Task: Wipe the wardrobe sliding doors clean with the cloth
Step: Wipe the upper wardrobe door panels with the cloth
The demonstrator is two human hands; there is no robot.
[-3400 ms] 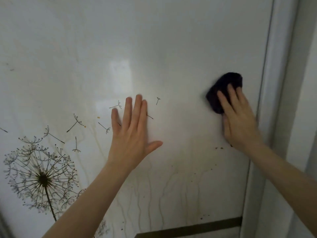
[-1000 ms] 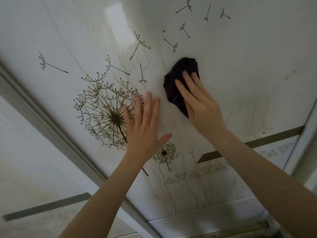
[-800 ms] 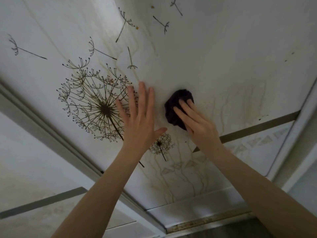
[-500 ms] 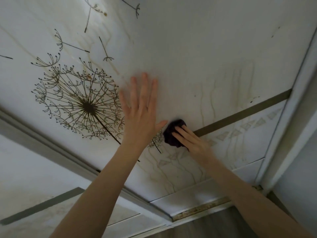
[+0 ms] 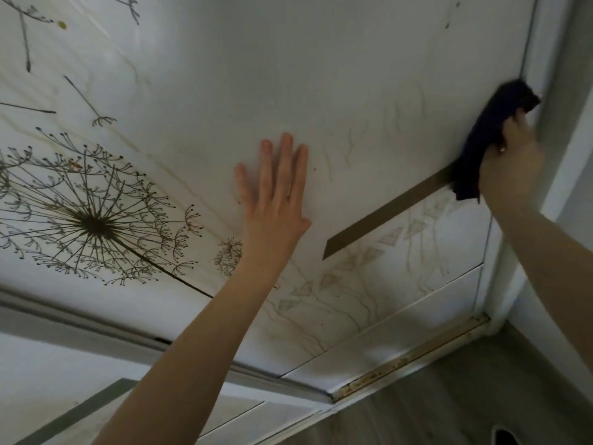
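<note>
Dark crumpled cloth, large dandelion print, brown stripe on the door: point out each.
dark crumpled cloth (image 5: 483, 136), head view, middle of the fabric
large dandelion print (image 5: 93, 223), head view, dark centre
brown stripe (image 5: 385, 215), head view, mid-length

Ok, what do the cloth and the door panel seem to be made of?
The cloth: soft, matte dark fabric; it bunches and folds in the right hand. The door panel: hard, smooth, semi-glossy white sheet, perhaps laminate or coated glass; it carries a faint sheen and a flat printed dandelion. The bottom track: probably metal, with rust-coloured specks.
</note>
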